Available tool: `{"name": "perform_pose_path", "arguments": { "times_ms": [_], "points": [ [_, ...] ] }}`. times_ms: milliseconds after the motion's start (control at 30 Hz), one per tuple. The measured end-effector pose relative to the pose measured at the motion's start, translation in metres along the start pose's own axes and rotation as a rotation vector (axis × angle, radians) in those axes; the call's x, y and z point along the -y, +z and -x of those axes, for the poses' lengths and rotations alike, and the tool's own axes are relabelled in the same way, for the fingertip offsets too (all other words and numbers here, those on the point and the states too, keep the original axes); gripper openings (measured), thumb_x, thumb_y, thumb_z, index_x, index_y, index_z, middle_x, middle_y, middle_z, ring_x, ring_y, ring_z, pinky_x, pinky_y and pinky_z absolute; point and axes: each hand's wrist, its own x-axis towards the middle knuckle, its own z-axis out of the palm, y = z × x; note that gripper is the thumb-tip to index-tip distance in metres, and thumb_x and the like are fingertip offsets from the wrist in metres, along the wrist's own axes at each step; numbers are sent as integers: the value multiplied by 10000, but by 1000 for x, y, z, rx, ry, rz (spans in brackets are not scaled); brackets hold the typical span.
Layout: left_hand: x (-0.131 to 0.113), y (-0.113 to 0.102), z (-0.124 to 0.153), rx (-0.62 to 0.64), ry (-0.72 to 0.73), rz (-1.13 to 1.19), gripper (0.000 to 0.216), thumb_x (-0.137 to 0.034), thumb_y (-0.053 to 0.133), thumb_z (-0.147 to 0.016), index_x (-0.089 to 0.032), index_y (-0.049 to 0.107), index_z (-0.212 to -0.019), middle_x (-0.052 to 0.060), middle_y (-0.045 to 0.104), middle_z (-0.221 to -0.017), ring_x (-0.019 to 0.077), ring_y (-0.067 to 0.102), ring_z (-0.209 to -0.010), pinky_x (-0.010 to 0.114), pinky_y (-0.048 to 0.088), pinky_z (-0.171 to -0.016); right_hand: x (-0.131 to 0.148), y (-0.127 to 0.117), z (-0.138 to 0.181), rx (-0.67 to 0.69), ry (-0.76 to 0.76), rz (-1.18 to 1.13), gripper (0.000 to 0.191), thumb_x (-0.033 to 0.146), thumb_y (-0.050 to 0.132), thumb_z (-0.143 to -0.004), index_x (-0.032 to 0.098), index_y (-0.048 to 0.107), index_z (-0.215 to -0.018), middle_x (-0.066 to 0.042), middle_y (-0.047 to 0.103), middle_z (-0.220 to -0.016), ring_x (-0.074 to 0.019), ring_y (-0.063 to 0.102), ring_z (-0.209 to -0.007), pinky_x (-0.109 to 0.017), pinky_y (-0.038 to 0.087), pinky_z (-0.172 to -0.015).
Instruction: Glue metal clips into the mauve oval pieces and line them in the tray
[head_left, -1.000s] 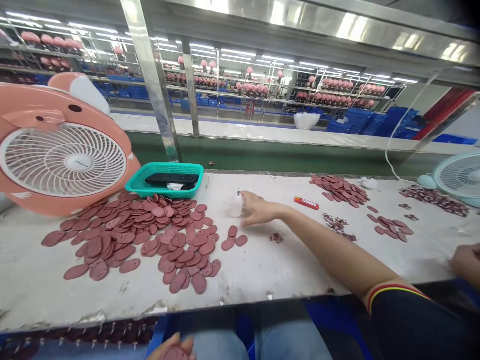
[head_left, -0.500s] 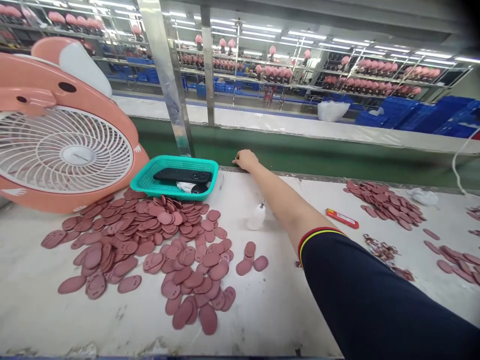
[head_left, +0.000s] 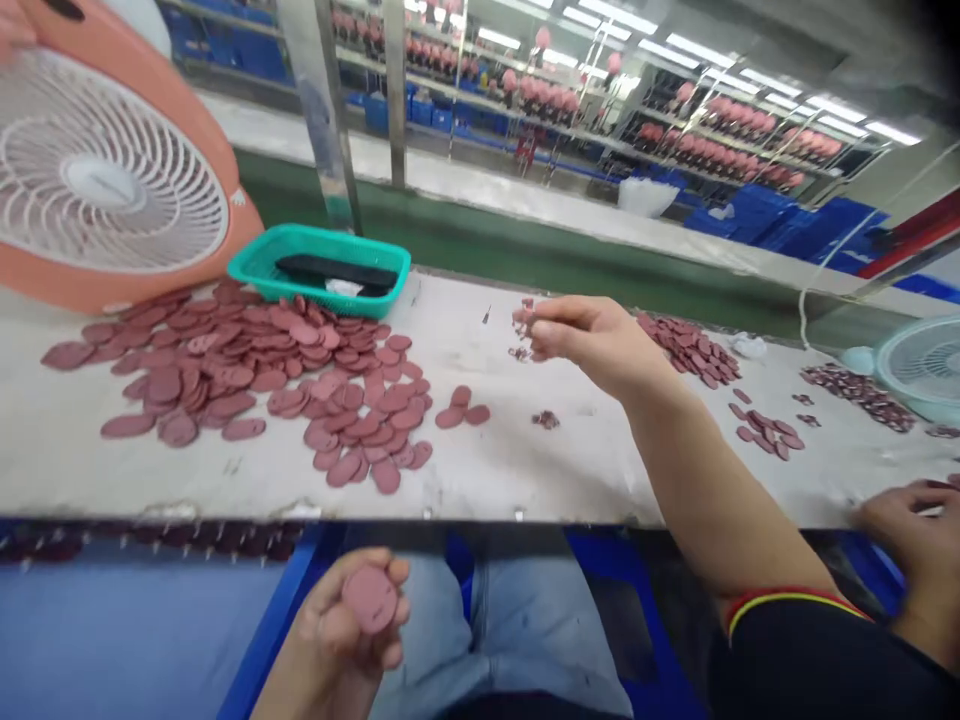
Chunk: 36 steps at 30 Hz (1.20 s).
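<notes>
On my feed, the left hand (head_left: pixel 330 620) sits low over the jeans (head_left: pixel 525 630), below the front edge of the surface (head_left: pixel 225 485). It is curled closed around a pink disc (head_left: pixel 370 600), with the fingers against the disc's rim. The right hand (head_left: pixel 592 340) is raised above the surface, its thumb and fingertips (head_left: pixel 536 335) pinched on a small dark-pink scrap (head_left: pixel 523 318). I cannot make out the scrap's exact shape from here. More scraps (head_left: pixel 519 353) show just under those fingers, and a little cluster of scraps (head_left: pixel 546 420) lies on the surface below.

To the left of the right hand is a wide spread of discs (head_left: pixel 225 375), with a teal basket (head_left: pixel 319 265) at its far edge holding a black object (head_left: pixel 335 272). An orange fan (head_left: pixel 112 170) stands beyond them. A smaller heap of discs (head_left: pixel 688 350) lies just beyond the right wrist. A co-worker's hand (head_left: pixel 904 525) is at the right edge, well apart from both hands.
</notes>
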Motion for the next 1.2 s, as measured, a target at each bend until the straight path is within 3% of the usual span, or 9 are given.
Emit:
{"name": "perform_pose_path", "arguments": {
  "times_ms": [67, 167, 300, 533, 733, 1033, 1200],
  "points": [
    [6, 6, 12, 28, -11, -16, 507, -435, 980, -309, -195, 771, -704, -4, 738, -630, 97, 634, -479, 119, 467, -376, 20, 32, 50, 145, -56, -86, 106, 299, 733, -838, 199, 752, -868, -4, 747, -828, -122, 686, -701, -258, 593, -652],
    [15, 4, 28, 61, -28, -15, 536, -502, 960, -355, -184, 785, -749, 10, 715, -639, 90, 626, -510, 127, 474, -432, 40, 73, 104, 273, -65, -149, 86, 223, 724, -851, 190, 743, -929, -22, 753, -841, -140, 712, -741, -246, 590, -649],
    [20, -4, 39, 147, -10, -67, 506, -515, 948, -397, -179, 786, -739, -6, 658, -613, 87, 588, -524, 135, 460, -443, 47, 94, 136, 362, -154, -71, 133, 208, 735, -854, 178, 737, -983, -32, 738, -823, -125, 690, -687, -233, 574, -649],
    [27, -20, 37, 279, 26, -85, 423, -513, 916, -518, -181, 795, -751, 18, 689, -592, 99, 608, -531, 133, 494, -459, 49, 93, 140, 422, -252, 36, 128, 196, 718, -873, 213, 737, -998, -19, 746, -820, -132, 679, -709, -236, 545, -657],
    [29, -21, 37, 296, -26, -90, 430, -496, 915, -537, -161, 793, -778, 14, 697, -636, 95, 628, -557, 141, 538, -493, 56, 89, 138, 493, -312, 139, 106, 195, 688, -895, 198, 735, -991, -30, 742, -830, -139, 672, -726, -251, 540, -687],
    [27, -15, 42, 203, -89, -22, 412, -471, 931, -506, -154, 774, -716, -19, 642, -596, 66, 603, -527, 121, 534, -464, 58, 93, 129, 556, -243, 107, 114, 122, 710, -842, 200, 749, -916, 6, 744, -792, -108, 673, -694, -196, 513, -639],
    [27, -18, 38, 241, -141, -24, 386, -458, 932, -509, -163, 783, -710, -13, 656, -594, 71, 615, -526, 131, 547, -465, 57, 91, 125, 611, -234, 113, 89, 113, 702, -850, 159, 740, -916, -9, 753, -818, -101, 673, -708, -190, 510, -658]
  ]
}}
